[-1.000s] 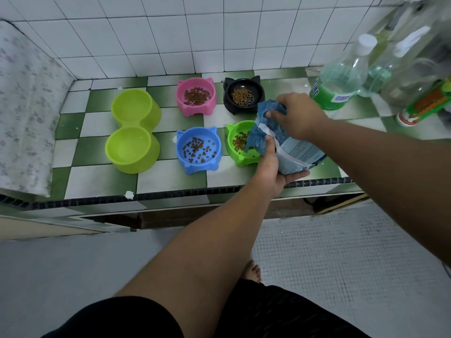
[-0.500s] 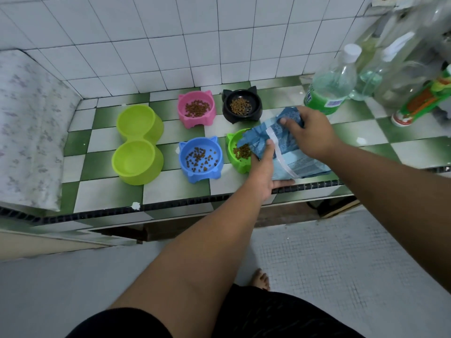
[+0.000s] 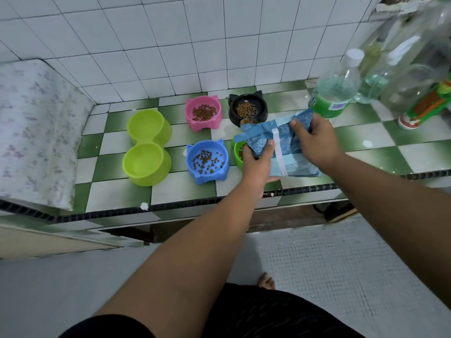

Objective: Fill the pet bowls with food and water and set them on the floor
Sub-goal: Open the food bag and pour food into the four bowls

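Counter [image 3: 117,191] tiled in a green-and-white chequer; wall [image 3: 170,40] in plain white tiles. Bowls coloured pink [image 3: 203,113], black [image 3: 247,109], blue [image 3: 207,162], green [image 3: 237,153] and lime, the last a double bowl [image 3: 146,147]. Food bag [image 3: 280,145] printed blue with a white stripe.

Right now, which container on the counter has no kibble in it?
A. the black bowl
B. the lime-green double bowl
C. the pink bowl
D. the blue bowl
B: both wells of the lime-green double bowl show only bare plastic, while the pink bowl, blue bowl and black bowl each hold brown kibble.
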The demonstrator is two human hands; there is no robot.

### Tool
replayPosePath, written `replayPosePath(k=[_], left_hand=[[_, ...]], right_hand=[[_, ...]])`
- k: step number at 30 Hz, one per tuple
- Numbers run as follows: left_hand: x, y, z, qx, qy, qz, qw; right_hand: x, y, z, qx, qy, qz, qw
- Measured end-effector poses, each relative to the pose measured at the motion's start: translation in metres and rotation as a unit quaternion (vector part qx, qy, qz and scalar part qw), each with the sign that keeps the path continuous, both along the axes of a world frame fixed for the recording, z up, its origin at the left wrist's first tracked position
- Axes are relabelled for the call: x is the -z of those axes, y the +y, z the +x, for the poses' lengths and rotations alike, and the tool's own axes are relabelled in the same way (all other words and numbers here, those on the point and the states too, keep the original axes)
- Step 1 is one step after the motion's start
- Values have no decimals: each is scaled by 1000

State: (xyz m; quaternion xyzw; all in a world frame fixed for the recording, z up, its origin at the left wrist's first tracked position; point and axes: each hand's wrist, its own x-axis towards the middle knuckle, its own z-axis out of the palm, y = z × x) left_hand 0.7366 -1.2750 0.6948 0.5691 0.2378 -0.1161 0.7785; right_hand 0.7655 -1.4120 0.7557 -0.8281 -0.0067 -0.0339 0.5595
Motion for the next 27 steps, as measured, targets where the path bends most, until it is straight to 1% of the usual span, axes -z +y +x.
replayPosePath(k=[5,8,10,12,15,21,27], left_hand=[[-3,6,-1,-19,-65,60,996],[-5,13,-3,-18,-123,93,988],[-10,18,-4,-11,-143,120,982],[-16,26,-5,-11,-156,128,979],[-30,37,-4,-5,-157,110,981],[-59,64,-3,15,-128,51,990],[-80,92,-8,35,-102,54,993]], right_hand=[[5,4,-8,36,19,83,996],[6,6,-10,48,14,118,992],[5,8,-11,49,17,148,988],[3,12,-10,41,22,168,985],[-2,17,-6,41,19,192,980],[-22,34,2,38,4,216,976],[-37,54,5,5,-4,219,976]])
